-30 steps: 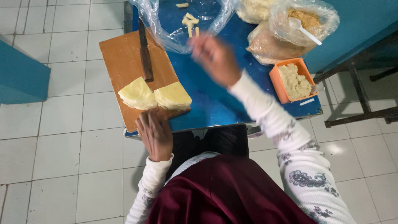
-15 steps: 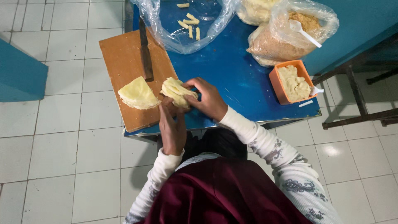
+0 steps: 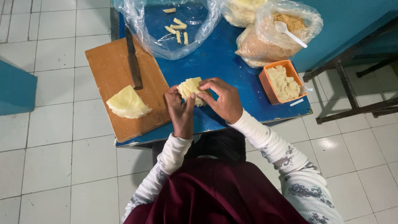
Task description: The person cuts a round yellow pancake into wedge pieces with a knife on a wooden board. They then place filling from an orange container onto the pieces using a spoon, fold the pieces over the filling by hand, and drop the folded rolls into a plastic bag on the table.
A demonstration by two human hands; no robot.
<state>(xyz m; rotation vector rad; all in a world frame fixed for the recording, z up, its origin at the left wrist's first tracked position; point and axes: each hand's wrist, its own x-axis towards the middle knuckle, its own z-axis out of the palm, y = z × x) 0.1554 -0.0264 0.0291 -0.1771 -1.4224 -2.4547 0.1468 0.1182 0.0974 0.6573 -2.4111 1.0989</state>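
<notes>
Taking the orange tub (image 3: 282, 81) on the blue desk (image 3: 224, 70) as landmark: a clear plastic bag of brown crumbs (image 3: 282, 35), bulging and open-topped, stands just behind it. Beside that bag, farther back, sits a second clear bag of pale pieces (image 3: 242, 11). Well to the tub's left, a wide open clear bag (image 3: 174, 29) holds small yellow sticks.

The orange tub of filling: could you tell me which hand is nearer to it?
Right. The right hand lies just left of the orange tub; the left hand sits farther off, beside the cutting board.
</notes>
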